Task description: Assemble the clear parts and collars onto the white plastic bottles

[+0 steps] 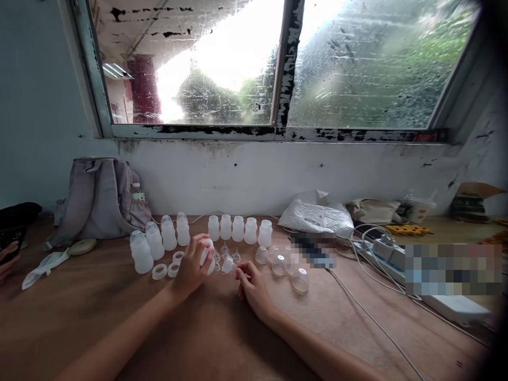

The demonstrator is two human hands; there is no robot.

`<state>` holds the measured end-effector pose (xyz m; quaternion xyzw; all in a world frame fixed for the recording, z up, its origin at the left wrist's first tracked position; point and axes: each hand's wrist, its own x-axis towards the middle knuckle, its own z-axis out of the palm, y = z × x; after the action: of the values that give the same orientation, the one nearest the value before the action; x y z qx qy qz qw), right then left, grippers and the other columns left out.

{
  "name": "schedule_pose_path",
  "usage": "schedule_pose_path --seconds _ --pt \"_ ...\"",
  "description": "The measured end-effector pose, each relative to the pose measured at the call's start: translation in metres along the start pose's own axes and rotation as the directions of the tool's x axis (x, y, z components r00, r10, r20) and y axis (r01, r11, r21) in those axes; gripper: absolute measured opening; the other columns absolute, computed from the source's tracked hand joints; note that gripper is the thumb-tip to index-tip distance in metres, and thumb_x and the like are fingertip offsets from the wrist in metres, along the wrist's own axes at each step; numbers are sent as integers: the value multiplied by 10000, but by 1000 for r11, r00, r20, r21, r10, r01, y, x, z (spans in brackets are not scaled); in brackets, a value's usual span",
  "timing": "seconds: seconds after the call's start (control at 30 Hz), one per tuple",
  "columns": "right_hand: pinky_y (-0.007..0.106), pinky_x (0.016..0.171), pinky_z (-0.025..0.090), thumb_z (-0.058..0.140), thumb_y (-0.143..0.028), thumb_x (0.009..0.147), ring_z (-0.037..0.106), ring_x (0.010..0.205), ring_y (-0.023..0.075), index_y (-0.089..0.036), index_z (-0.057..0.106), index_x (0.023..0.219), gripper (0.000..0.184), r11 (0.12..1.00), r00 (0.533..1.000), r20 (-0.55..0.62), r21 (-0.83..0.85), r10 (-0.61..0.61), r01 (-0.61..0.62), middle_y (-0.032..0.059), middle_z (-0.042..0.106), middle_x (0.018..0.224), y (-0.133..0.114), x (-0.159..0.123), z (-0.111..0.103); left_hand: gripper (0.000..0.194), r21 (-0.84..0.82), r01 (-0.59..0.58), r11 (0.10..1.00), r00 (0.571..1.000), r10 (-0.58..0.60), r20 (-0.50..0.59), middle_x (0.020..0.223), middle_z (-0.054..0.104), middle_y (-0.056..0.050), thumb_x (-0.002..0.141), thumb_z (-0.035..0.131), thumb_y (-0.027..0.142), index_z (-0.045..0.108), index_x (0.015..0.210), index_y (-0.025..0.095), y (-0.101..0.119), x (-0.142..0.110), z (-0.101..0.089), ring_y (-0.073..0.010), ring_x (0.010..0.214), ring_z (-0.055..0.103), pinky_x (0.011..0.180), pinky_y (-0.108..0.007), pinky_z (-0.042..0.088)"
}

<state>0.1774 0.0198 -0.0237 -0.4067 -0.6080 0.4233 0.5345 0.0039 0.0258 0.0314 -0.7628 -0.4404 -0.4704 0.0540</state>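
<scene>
My left hand is wrapped round a frosted baby bottle, whose body partly hides behind the fingers. My right hand has its fingers curled together. Its fingertips are beside a small clear plastic piece; whether they hold anything is too small to tell. Behind that piece lie several transparent nipples. White collar rings rest on the table left of my left hand. Several frosted bottles with clear caps stand at the left, and a row of uncapped bottles stands behind. Clear dome caps lie at the right.
A grey backpack leans by the wall at the left. At the far left edge, another person's hand holds a phone. A silver bag, a power strip and loose cables occupy the right side of the table.
</scene>
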Motion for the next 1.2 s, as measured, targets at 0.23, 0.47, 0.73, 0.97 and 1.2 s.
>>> schedule_pose_path --seconds 0.23,0.47,0.73,0.97,1.2 --pt "187 326 299 458 -369 786 423 354 54 -197 415 738 184 1000 999 15 9 -29 28 -32 468 671 -1 1 -1 190 -317 85 945 990 -45 130 1129 442 -80 819 430 268 431 1002 222 2 -45 5 -213 1075 429 902 -345 346" --pt "186 350 319 445 -356 798 436 378 60 -211 421 774 149 998 999 -14 -27 -51 50 -41 460 666 -5 3 -5 474 -346 380 858 871 -206 447 1066 517 -74 744 533 389 376 1147 193 -3 -47 14 -213 971 499 842 -334 398" --pt "207 425 350 431 -320 806 431 426 91 -213 460 796 112 938 971 -25 -264 -239 225 -38 454 575 -16 12 -24 434 -79 99 992 980 -83 181 1048 537 -60 736 538 354 391 1123 222 -24 -43 0 -212 950 525 799 -339 438" --pt "198 457 364 394 -287 828 456 452 87 -195 480 794 130 854 949 91 -416 -301 311 -16 505 609 -8 16 -31 403 -13 -187 982 947 184 264 1055 523 -71 734 525 279 418 1115 201 -38 -37 -8 -208 976 520 804 -310 451" --pt "198 457 359 403 -300 821 458 449 95 -198 478 792 130 851 950 127 -422 -285 312 -23 505 575 -7 14 -28 409 5 -233 972 944 225 243 1025 536 -68 725 532 264 428 1116 202 -33 -41 -2 -210 956 530 811 -321 455"
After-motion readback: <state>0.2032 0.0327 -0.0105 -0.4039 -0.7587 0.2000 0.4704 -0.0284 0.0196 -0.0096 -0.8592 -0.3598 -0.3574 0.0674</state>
